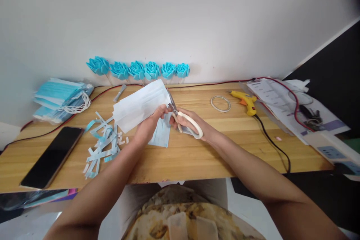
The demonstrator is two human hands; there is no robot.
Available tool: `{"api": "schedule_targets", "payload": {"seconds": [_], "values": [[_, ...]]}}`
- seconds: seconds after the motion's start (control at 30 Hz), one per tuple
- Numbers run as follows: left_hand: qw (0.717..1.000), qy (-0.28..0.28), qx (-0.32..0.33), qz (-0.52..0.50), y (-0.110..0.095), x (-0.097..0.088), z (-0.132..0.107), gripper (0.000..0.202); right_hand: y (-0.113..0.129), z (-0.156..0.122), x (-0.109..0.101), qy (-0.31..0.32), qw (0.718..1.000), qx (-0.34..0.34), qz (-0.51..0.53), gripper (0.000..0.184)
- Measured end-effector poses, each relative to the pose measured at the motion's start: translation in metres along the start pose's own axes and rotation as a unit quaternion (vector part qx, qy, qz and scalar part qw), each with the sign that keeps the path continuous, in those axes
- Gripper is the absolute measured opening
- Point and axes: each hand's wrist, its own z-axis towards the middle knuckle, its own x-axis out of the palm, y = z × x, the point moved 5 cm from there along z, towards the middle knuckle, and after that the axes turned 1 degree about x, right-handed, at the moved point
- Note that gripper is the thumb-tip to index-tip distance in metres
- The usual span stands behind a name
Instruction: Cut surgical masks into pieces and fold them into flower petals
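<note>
My left hand (153,122) pinches the near edge of a white and pale blue face mask sheet (142,103), raised above the table. Scissors (191,123) with cream handles are gripped in my right hand (194,118). Their blades meet the sheet's right end, close to my left fingertips. Beneath my hands a light blue mask piece (161,135) lies on the wood. Left of my left forearm is a heap of cut blue and white strips (102,144).
Several blue flowers (137,70) on sticks stand along the wall. A stack of masks (57,97) and a phone (53,157) lie at left. At right are a tape ring (220,98), a yellow glue gun (245,101) with its cord, papers (277,101), keys (313,120) and a power strip (332,150).
</note>
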Motion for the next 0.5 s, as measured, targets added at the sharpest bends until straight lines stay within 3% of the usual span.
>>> {"api": "schedule_targets", "payload": {"seconds": [0.2, 0.5], "values": [[0.999, 0.031, -0.038, -0.016, 0.0042, 0.0026, -0.0021, 0.038, -0.0014, -0.0002, -0.0014, -0.001, 1.000, -0.002, -0.012, 0.061], [0.998, 0.050, -0.025, -0.021, -0.0002, 0.0054, -0.0040, 0.040, -0.0001, -0.0008, -0.0008, -0.019, 0.999, -0.017, -0.038, 0.065]]}}
